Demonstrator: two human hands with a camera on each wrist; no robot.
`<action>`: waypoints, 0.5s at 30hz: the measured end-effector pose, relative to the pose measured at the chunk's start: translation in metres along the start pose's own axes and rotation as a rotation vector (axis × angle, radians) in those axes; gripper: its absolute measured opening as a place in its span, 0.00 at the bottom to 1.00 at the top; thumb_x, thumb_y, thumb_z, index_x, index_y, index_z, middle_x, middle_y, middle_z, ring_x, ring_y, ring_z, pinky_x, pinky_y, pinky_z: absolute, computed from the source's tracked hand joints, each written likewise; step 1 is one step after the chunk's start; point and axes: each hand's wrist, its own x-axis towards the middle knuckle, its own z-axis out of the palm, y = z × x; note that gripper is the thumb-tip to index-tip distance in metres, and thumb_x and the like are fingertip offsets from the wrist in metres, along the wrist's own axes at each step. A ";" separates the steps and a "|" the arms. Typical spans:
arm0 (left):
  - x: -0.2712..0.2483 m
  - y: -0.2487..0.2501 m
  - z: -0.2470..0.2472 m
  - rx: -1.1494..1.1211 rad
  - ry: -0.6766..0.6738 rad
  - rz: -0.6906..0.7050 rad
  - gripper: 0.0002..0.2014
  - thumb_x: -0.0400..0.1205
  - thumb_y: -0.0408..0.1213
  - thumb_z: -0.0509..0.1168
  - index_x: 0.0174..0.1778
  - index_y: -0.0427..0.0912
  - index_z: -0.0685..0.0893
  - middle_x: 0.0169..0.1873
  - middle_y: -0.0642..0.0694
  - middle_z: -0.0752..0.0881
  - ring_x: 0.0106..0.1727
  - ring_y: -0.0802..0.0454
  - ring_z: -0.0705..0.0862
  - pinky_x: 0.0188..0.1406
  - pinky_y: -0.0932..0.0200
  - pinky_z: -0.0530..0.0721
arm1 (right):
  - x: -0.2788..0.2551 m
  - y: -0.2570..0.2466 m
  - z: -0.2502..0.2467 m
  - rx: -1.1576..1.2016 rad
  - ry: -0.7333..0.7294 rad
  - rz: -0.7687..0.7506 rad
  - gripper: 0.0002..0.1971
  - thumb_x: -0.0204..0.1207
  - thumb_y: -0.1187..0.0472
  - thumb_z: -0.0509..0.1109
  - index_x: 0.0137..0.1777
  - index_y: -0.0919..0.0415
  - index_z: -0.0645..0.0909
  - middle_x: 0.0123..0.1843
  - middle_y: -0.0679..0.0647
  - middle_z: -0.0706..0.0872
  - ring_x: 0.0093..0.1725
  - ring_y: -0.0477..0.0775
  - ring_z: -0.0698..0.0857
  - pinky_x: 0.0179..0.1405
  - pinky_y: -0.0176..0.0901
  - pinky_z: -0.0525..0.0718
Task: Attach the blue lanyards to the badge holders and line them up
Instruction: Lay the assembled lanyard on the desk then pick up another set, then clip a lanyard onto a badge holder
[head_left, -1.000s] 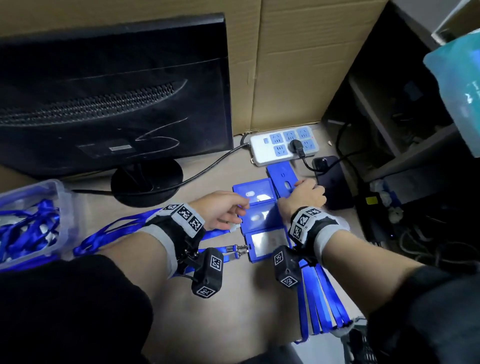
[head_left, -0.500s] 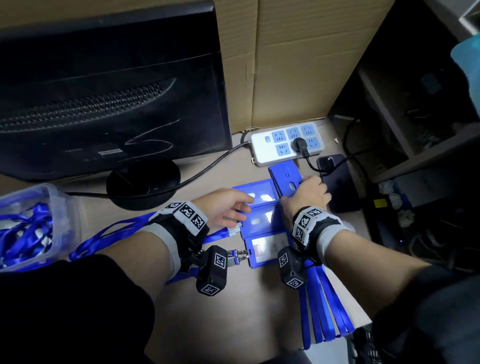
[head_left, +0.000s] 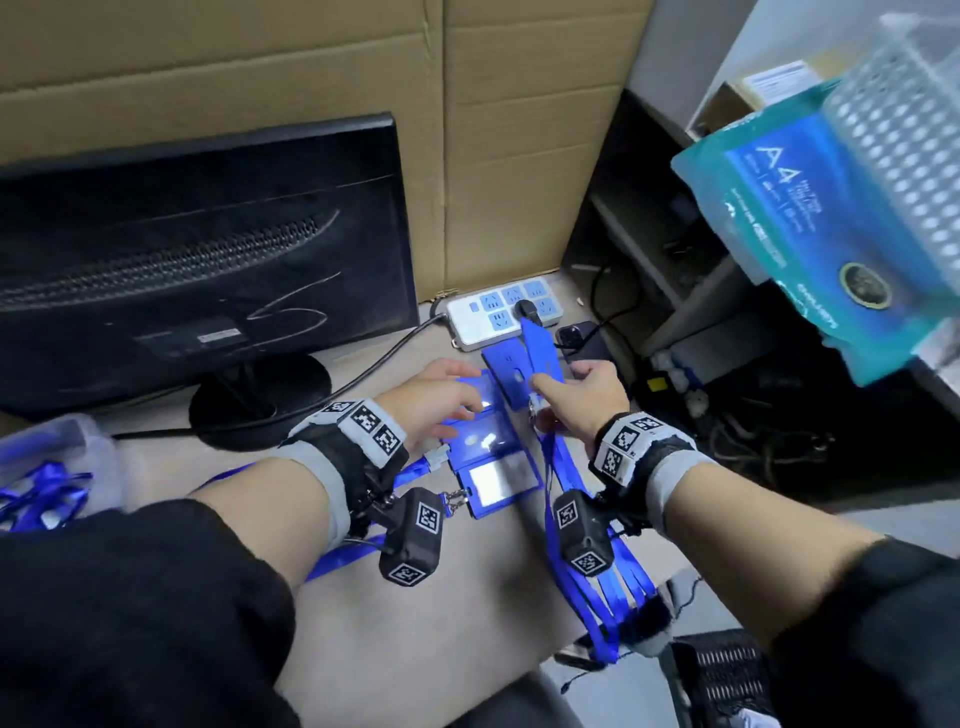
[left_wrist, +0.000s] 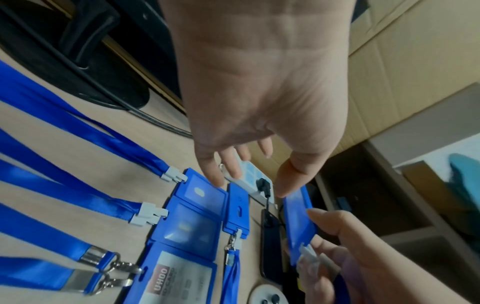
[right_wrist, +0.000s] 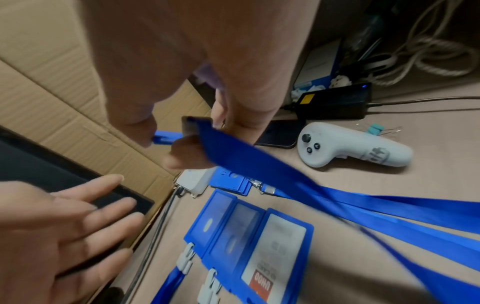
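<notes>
**Right hand lifts a badge holder while the left hovers over the row**

A person sits at a tan desk (head_left: 441, 623), both forearms reaching forward; the right hand (head_left: 582, 395) pinches a blue badge holder (head_left: 540, 348) between thumb and fingers, tilted up off the desk near a white power strip (head_left: 478, 317); its blue lanyard (right_wrist: 285, 176) trails from the hand toward the person; more lanyards (head_left: 608, 587) lie under the right wrist, running off the desk's near edge.

The left hand (head_left: 431, 400) is spread with fingers relaxed and mostly straight, holding nothing; it is just above the far end of a row of three badge holders (head_left: 493, 452) lying flat side by side and touching; whether the fingertips touch the farthest one cannot be told; each holder in the row has a lanyard (left_wrist: 78, 197) clipped on and running left; the nearest shows a printed card insert.

A fourth holder (left_wrist: 237, 207) lies flat between the row and the raised one, with a metal clip attached.

A black monitor (head_left: 197, 260) stands at the left; a dark phone (head_left: 582, 338) lies by the power strip; a grey controller (right_wrist: 348, 150) rests on the desk to the right; a clear bin of lanyards (head_left: 52, 473) sits at the far left.
</notes>
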 end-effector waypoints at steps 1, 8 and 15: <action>-0.008 0.002 0.001 0.046 0.043 0.056 0.26 0.77 0.31 0.69 0.69 0.52 0.75 0.60 0.48 0.80 0.60 0.50 0.83 0.57 0.50 0.85 | 0.000 0.008 -0.002 0.026 -0.032 -0.001 0.40 0.45 0.40 0.87 0.55 0.45 0.69 0.48 0.59 0.92 0.34 0.61 0.89 0.38 0.61 0.93; -0.077 0.006 -0.022 0.562 -0.026 0.464 0.35 0.65 0.39 0.80 0.67 0.67 0.78 0.68 0.55 0.71 0.69 0.58 0.67 0.73 0.58 0.69 | -0.134 -0.033 -0.001 -0.010 -0.514 0.066 0.15 0.69 0.47 0.77 0.37 0.57 0.77 0.31 0.56 0.77 0.23 0.50 0.67 0.21 0.36 0.58; -0.130 -0.025 -0.093 0.662 -0.101 0.385 0.10 0.80 0.52 0.72 0.45 0.49 0.85 0.39 0.50 0.89 0.40 0.49 0.85 0.43 0.58 0.83 | -0.190 -0.059 0.042 -0.005 -0.664 -0.007 0.20 0.83 0.47 0.70 0.33 0.58 0.77 0.32 0.53 0.79 0.22 0.48 0.75 0.17 0.35 0.62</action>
